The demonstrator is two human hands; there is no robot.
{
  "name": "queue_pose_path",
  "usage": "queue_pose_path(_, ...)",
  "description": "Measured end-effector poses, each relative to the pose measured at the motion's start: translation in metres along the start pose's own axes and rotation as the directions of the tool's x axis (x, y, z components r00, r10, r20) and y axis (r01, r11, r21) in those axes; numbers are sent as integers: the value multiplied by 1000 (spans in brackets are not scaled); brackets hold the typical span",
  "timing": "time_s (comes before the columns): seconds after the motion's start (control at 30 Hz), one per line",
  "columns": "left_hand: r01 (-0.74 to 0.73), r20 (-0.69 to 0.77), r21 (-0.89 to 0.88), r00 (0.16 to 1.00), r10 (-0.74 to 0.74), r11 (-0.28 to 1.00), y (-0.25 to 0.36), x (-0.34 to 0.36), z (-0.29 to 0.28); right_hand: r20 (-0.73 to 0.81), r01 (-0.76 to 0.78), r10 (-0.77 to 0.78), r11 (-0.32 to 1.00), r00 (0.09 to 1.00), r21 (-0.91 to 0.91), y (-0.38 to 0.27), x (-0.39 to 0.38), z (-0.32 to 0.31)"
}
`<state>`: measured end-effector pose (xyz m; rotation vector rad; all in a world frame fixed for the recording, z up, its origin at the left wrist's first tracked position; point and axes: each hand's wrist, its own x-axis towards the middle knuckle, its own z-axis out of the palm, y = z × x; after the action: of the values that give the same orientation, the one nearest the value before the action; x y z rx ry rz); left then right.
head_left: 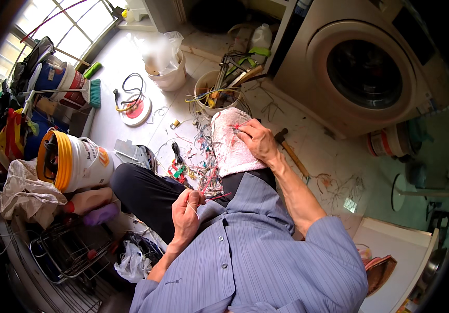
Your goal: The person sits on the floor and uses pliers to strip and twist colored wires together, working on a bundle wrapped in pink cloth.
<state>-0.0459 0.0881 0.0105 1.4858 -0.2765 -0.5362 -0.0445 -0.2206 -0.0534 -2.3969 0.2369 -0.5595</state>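
- Wire-sorting looks to be the step in hand: the left hand (187, 207), low in the middle of the frame, is pinched shut on a thin red wire (218, 197) that juts out to the right over the blue striped shirt (266, 250).
- Right hand (254, 140), just above centre, has its fingers pressed together on a small bit against the pinkish-white cloth (229, 143) draped over the knee; what it grips is too small to tell.
- Next move, I judge, calls for a fine pinch and a steady pull, since the strand is slim and limp.
- Loose wire offcuts (203, 161), red, green and white, lie tangled on the floor left of the cloth.
- Nearby: a hammer (289, 151) at right, a white bucket of tools (219, 94) above, a washing machine (360, 68) at upper right.
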Motion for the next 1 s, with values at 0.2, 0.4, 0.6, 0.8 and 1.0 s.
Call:
queue_pose_path(0.2,71,-7,-2,997,-71,998,-12,5,-12,4,-45,45,999,999,0,-6,0,-6)
queue_pose_path(0.4,50,-21,40,999,-49,998,-16,15,-10,143,-11,-14,985,990,174,1,-8,-35)
queue_pose_path(0.6,78,13,38,997,-79,996,-12,18,-1,239,-636,605,613,760,469,30,-9,-33)
queue_pose_path(0.8,103,59,98,992,-109,990,-16,16,-2,154,-449,426,788,892,422,17,21,-4)
queue_pose_path(1.0,130,46,107,990,-135,986,-12,11,-1,192,-552,532,686,825,473,35,26,14)
